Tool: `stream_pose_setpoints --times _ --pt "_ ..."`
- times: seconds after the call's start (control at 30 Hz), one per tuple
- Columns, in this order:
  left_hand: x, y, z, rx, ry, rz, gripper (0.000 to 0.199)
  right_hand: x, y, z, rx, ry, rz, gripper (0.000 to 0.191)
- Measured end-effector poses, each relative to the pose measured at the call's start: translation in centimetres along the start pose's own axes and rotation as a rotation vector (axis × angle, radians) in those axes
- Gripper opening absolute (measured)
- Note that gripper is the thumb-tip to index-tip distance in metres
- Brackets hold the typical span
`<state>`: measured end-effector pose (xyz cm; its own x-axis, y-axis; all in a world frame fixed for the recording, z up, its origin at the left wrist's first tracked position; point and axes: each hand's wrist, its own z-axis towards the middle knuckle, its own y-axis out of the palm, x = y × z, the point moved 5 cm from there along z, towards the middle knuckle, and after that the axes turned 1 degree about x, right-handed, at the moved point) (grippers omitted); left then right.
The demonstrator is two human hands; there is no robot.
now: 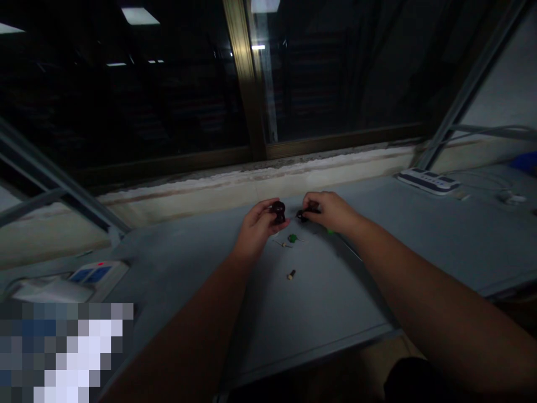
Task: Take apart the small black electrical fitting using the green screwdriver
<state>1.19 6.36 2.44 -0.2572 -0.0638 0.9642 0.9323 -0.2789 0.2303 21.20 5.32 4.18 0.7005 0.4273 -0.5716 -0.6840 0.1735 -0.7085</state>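
Observation:
My left hand holds a dark round knob-like part between its fingertips. My right hand pinches a smaller dark part, and the two held parts are close together but apart. Just below them, a green disc component with thin wire leads lies on the grey table top. A small leaded part rests beside it, and a short pale-tipped cylinder lies nearer me. A green speck shows just below my right hand.
A white power strip lies at the table's far right, and another with blue switches at the left. Beyond the table's back edge are a ledge and dark window. A blue object and white cable sit far right.

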Motion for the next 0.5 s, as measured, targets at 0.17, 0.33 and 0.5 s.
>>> stream_pose_setpoints --times 0.17,0.33,0.5 --pt "0.4 0.2 -0.4 0.009 -0.003 0.035 0.033 1.1 0.1 0.2 0.027 0.033 -0.21 0.008" --pt "0.3 0.1 -0.3 0.025 0.004 0.066 0.027 1.8 0.5 0.4 0.041 0.065 -0.272 0.01" --pt "0.2 0.0 -0.1 0.023 0.003 0.059 0.026 2.2 0.5 0.5 0.041 0.125 -0.222 0.015"
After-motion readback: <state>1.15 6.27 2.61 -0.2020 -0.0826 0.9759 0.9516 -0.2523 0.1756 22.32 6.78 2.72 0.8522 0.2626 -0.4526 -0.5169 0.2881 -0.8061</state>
